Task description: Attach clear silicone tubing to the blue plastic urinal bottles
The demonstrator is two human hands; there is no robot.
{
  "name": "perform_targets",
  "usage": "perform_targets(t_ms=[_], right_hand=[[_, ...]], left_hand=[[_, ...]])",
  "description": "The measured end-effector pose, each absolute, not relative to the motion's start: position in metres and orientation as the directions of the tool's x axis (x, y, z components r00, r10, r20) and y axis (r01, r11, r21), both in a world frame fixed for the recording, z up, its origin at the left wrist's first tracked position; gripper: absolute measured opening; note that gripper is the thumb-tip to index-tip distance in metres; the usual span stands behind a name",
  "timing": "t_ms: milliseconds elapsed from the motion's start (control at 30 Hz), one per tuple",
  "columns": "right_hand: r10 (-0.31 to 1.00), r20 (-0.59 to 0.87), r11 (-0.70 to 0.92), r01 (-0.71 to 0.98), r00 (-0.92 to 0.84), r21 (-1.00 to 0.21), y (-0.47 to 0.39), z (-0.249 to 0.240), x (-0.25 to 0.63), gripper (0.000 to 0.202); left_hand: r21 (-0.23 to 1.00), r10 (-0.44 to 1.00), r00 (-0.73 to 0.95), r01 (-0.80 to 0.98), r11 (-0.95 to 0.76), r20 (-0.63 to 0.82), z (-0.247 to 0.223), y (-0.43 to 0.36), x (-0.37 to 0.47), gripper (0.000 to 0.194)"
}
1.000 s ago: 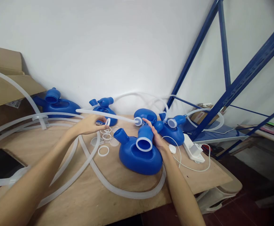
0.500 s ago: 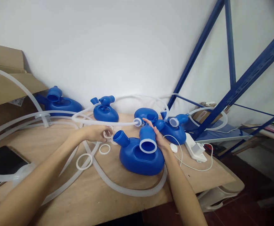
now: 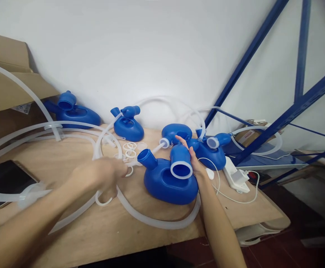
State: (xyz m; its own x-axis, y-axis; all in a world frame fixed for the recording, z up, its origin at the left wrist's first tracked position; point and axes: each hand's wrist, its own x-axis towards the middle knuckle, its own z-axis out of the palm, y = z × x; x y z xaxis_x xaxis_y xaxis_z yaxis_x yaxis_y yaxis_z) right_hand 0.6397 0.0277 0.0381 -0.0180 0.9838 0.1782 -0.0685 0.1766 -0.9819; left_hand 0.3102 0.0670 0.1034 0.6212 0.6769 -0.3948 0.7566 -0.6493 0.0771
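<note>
White wall backs our counter. Our left hand, blurred, has moved off the white rings, leaving them uncovered; we cannot tell its grip. Our right hand's grip, partly curled, holds the ring-fitted blue cap against the near blue bottle.

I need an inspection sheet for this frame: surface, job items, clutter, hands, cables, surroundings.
Surface: brown wooden tabletop.
Job items: blue bottle in front; white-rimmed piece over it; white rings to its left.
Clutter: translucent tubing looped across; dark-screened device at left; four other blue bottles behind.
Hands: left hand blurred near the rings, grip unclear; right hand holds the white-rimmed piece.
Cables: white cable looping beside a white power strip.
Surroundings: white wall, blue metal shelving, cardboard box.
</note>
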Motion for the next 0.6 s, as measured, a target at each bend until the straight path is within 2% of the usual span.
perform_targets(t_ms=[100, 167, 200, 267, 400, 500, 533, 600], right_hand=[[0.983, 0.183, 0.181, -0.068, -0.031, -0.981, 0.027, 0.038, 0.640, 0.080], [0.984, 0.177, 0.174, -0.070, -0.030, -0.982, 0.027, 0.037, 0.640, 0.079], [0.984, 0.174, 0.171, -0.073, -0.029, -0.982, 0.027, 0.037, 0.640, 0.079], [0.984, 0.176, 0.174, -0.076, -0.023, -0.982, 0.028, 0.037, 0.640, 0.080], [0.981, 0.195, 0.195, -0.049, 0.008, -0.980, 0.026, 0.039, 0.639, 0.081], [0.979, 0.201, 0.202, -0.033, 0.015, -0.979, 0.025, 0.040, 0.639, 0.082], [0.979, 0.202, 0.202, -0.035, 0.010, -0.979, 0.025, 0.040, 0.639, 0.083], [0.980, 0.198, 0.198, -0.045, -0.004, -0.979, 0.025, 0.040, 0.639, 0.085]], left_hand=[[-0.099, 0.658, 0.591, 0.704, -0.703, -0.466, 0.075, 0.040, 0.313, 0.052], [-0.143, 0.691, 0.617, 0.698, -0.702, -0.376, 0.054, 0.030, 0.314, 0.056], [-0.158, 0.713, 0.624, 0.707, -0.689, -0.320, 0.045, 0.027, 0.315, 0.050], [-0.165, 0.739, 0.630, 0.723, -0.670, -0.240, 0.032, 0.026, 0.316, 0.038], [-0.153, 0.706, 0.674, 0.691, -0.707, -0.217, 0.020, 0.029, 0.320, 0.047], [-0.181, 0.645, 0.726, 0.619, -0.764, -0.241, 0.021, 0.032, 0.315, 0.044], [-0.168, 0.620, 0.750, 0.597, -0.785, -0.233, 0.026, 0.034, 0.312, 0.043], [-0.061, 0.560, 0.809, 0.559, -0.827, -0.177, 0.045, 0.040, 0.304, 0.049]])
